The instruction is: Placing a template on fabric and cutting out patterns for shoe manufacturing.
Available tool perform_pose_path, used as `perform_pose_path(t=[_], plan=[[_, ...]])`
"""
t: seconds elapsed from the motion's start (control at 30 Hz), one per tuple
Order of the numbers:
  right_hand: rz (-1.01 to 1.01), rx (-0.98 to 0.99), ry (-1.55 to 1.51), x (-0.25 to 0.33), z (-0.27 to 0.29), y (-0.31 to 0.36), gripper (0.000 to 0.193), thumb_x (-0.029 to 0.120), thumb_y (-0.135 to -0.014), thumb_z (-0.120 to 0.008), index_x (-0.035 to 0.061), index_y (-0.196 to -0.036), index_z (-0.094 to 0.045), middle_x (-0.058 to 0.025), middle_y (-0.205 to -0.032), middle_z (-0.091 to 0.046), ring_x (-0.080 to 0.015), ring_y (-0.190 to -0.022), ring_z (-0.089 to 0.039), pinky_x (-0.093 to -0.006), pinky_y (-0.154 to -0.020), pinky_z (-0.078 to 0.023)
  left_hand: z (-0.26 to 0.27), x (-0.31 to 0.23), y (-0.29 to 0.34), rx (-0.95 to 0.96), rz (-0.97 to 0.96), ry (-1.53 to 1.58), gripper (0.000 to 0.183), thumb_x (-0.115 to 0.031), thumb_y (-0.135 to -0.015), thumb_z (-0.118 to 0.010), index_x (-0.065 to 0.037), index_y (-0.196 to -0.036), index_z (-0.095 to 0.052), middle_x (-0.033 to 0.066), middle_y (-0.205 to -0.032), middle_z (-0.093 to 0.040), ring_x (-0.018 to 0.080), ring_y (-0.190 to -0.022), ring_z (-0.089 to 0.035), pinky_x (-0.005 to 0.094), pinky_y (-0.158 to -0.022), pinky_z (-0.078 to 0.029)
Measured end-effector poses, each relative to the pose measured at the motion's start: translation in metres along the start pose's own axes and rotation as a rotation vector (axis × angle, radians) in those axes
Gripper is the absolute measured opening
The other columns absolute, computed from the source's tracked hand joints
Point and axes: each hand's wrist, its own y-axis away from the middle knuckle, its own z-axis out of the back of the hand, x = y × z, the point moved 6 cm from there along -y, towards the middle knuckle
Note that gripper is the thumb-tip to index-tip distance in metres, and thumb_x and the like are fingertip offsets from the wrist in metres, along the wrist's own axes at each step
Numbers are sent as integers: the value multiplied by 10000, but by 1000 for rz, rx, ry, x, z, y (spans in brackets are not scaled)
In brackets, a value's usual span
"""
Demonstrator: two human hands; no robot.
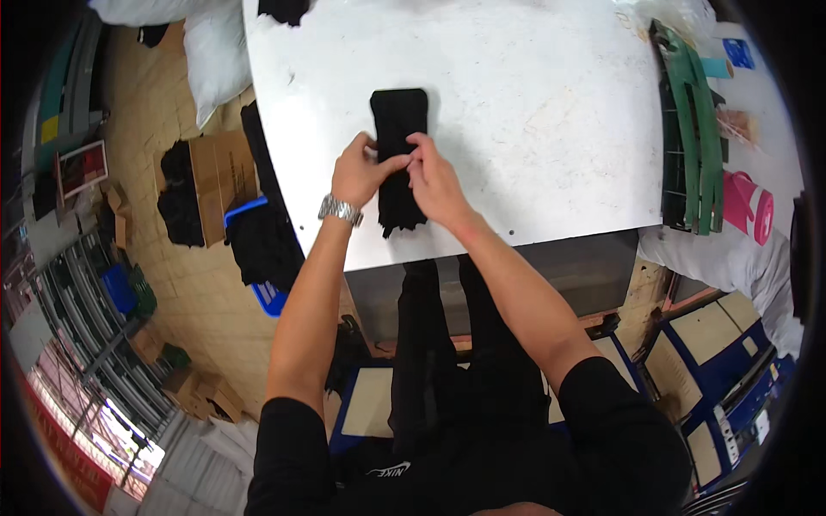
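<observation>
A narrow black folded cloth [401, 112] lies lengthwise on the white tabletop, with a smooth far end and a ragged near edge. My left hand [360, 172] grips it at the left side, thumb across the top and fingers at the edge; a metal watch is on that wrist. My right hand [434, 179] is closed on the cloth from the right, its curled fingertips meeting the left thumb near the middle. What lies under the fingers is hidden.
The white table [551, 129] has a green plastic rack [693, 129] along its right edge. To the right is a pink jug [747, 206]. On the left floor are a cardboard box [222, 176] and a blue crate [269, 298] with black cloth. A white sack [215, 60] leans at the far left.
</observation>
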Motion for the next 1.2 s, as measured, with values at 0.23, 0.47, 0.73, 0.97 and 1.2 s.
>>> perform_pose_path(t=[0.23, 0.47, 0.73, 0.97, 1.2], plan=[[23, -65, -199, -10, -23, 2, 353, 70, -1009, -519, 38, -1339, -399, -186, -887, -596, -386, -869, -635, -449, -794, -498, -10, 50, 6, -128, -18, 148, 573, -347, -825, -874, 21, -1083, -519, 123, -881, -674, 190, -772, -637, 341, -697, -534], [-3, -84, -279, -20, -3, 1, 315, 128, -1036, -518, 30, -1315, -408, -114, -817, -534, -260, -756, -572, -386, -743, -480, -32, 25, -3, -77, -39, 260, 521, -304, -803, -867, 39, -1043, -558, 190, -983, -692, 313, -852, -695, 409, -752, -546], [-54, 128, -159, -36, 64, -6, 340, 214, -1026, -614, 28, -1302, -543, -90, -901, -638, -179, -813, -622, -333, -757, -528, -45, -22, 23, -245, -17, 40, 491, -240, -853, -801, -9, -1127, -466, 296, -970, -696, 489, -907, -681, 528, -765, -537], [60, -481, 420, -61, 314, -113, 125, 37, -897, -649, 8, -1011, -690, -168, -929, -694, -302, -832, -675, -365, -784, -537, -40, -22, 21, -187, -73, 101, 464, -218, -861, -802, 4, -1137, -502, 252, -966, -714, 430, -890, -711, 473, -765, -556], [-45, -654, 777, -60, 428, -228, 222, 192, -906, -722, 47, -1074, -714, -202, -1085, -650, -387, -1035, -638, -459, -868, -523, -35, -18, 29, -165, 1, 159, 442, -154, -876, -790, 13, -1186, -524, 230, -1031, -727, 338, -936, -725, 411, -815, -552]])
